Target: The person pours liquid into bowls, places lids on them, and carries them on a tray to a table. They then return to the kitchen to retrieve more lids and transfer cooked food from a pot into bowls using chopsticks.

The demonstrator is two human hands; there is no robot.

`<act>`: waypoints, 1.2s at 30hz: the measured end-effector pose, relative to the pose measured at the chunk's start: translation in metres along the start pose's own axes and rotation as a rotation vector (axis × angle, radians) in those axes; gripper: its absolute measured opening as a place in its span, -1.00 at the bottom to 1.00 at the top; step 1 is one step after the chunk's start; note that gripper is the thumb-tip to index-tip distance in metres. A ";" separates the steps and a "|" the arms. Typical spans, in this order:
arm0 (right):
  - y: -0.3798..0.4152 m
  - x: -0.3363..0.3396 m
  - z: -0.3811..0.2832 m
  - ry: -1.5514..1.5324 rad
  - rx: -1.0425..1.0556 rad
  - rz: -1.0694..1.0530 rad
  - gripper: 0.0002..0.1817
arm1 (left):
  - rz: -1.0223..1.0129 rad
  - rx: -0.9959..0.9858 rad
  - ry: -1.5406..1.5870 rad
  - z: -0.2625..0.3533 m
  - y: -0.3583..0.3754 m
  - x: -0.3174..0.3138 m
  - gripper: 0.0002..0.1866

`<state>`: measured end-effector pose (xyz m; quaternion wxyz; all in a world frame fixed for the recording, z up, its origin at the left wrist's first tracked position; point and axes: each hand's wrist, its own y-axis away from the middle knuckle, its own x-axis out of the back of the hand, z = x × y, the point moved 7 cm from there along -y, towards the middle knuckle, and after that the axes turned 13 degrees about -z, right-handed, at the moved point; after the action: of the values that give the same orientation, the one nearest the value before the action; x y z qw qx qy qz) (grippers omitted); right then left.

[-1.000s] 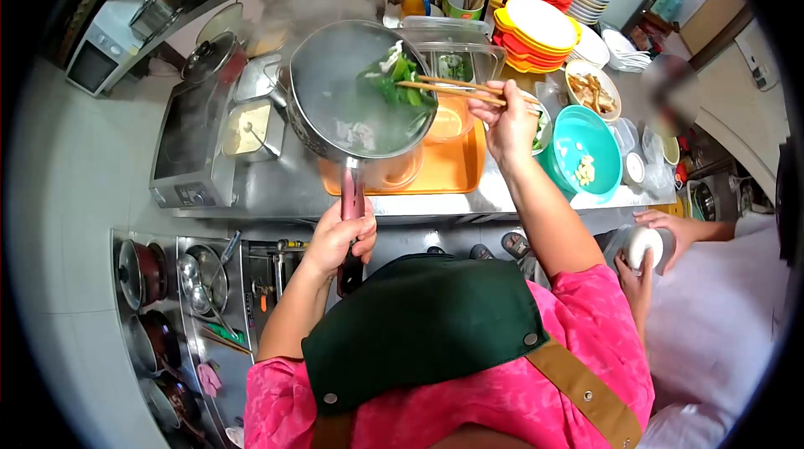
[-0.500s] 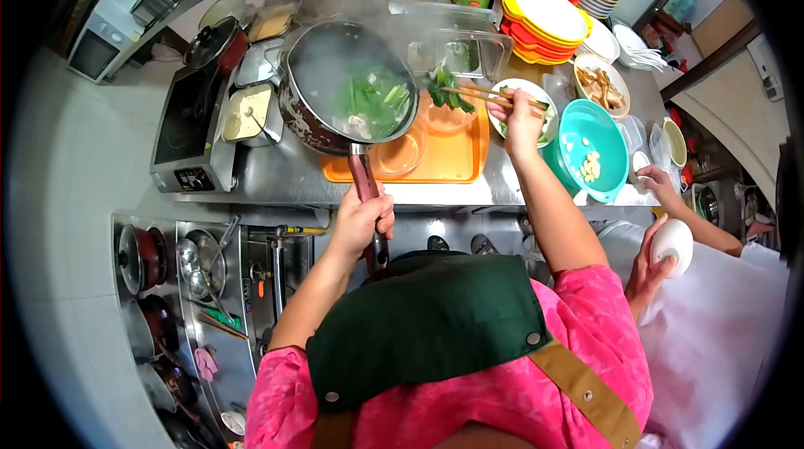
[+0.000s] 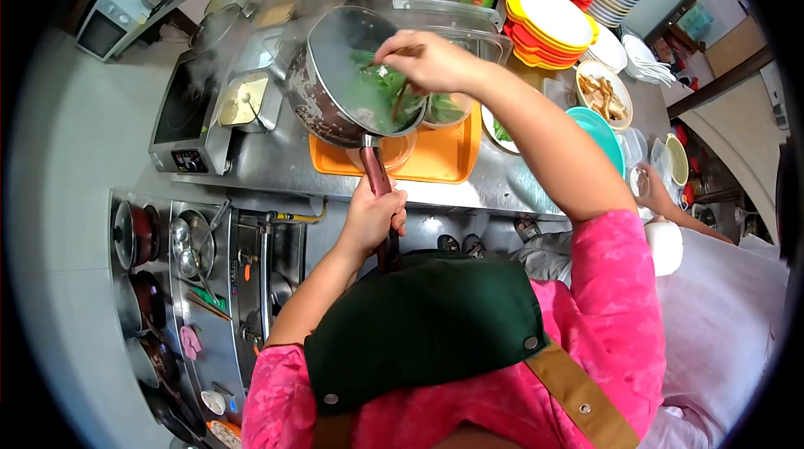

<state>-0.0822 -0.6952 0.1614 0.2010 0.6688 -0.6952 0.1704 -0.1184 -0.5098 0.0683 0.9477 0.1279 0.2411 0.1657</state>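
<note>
Steaming, a pan (image 3: 342, 72) tilts over the steel counter (image 3: 280, 160).

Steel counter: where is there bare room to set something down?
Bare steel shows between the cooktop and the orange tray, and right of that tray toward the turquoise bowl, partly hidden by the right forearm. Stacked dishes crowd the far right.

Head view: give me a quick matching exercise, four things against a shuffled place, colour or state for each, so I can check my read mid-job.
Things:
1. left hand
2. right hand
3. pot
4. tray

Place, colour or state:
A. over the pot's opening, with chopsticks
B. orange, on the metal counter
C. closed around the handle
D. contains leafy greens

Right pairs: 1-C, 2-A, 3-D, 4-B
</note>
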 end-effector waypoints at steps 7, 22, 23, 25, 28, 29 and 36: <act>-0.027 -0.011 0.007 0.474 0.054 0.023 -0.69 | 0.101 0.036 -0.001 -0.005 -0.007 -0.017 -0.79; 0.033 0.062 0.038 0.357 0.084 0.348 -0.67 | 0.267 0.016 -0.119 -0.010 -0.018 -0.025 -0.78; 0.032 0.061 0.051 0.317 0.037 0.327 -0.67 | 0.283 0.016 -0.128 -0.009 -0.018 -0.026 -0.77; 0.036 0.066 0.060 0.322 -0.017 0.330 -0.67 | 0.300 0.020 -0.142 -0.010 -0.018 -0.027 -0.76; 0.039 0.081 0.063 0.199 -0.057 0.400 -0.68 | 0.319 0.016 -0.157 -0.012 -0.019 -0.026 -0.75; 0.041 0.081 0.052 0.040 -0.071 0.319 -0.72 | 0.318 0.014 -0.163 -0.011 -0.019 -0.027 -0.75; -0.006 0.017 0.044 -0.220 -0.069 0.041 -0.77 | 0.289 0.013 -0.183 -0.014 -0.020 -0.030 -0.75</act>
<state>-0.0785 -0.7323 0.1317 0.1427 0.6618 -0.7320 0.0760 -0.1455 -0.5369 0.0625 0.9311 0.1819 0.1340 0.2865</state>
